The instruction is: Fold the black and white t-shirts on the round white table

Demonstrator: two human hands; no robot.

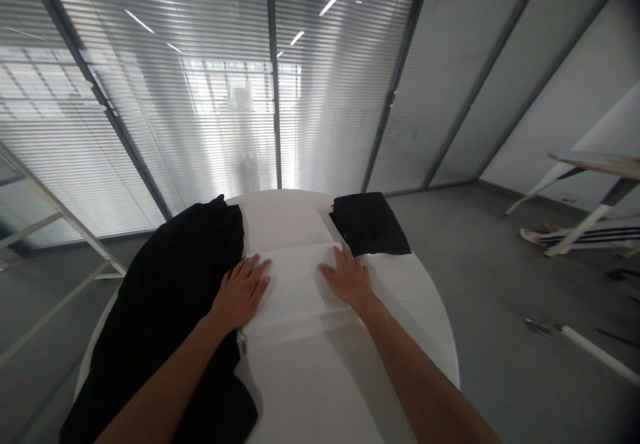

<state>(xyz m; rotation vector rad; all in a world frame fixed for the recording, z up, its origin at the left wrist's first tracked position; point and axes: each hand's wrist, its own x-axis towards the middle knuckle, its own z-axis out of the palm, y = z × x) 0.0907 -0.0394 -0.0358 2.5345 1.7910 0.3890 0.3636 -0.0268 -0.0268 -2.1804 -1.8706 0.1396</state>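
Note:
A white folded cloth (297, 284) lies flat on the round white table (310, 391). My left hand (243, 294) rests palm down on its left edge, fingers spread. On its right side my right hand (347, 277) presses flat, also with fingers apart. Left of the cloth spreads a large loose heap of black fabric (175, 297), partly under my left forearm. A neatly folded black cloth (371, 224) sits just beyond my right hand, near the table's far right edge. What kind of garments these are I cannot tell.
Glass partitions with blinds (325, 97) stand behind the table. A white metal frame (65, 217) is at the left. To the right are another table (600, 164), a person's striped trouser leg (595, 236) and a white bar (600, 354) on the floor.

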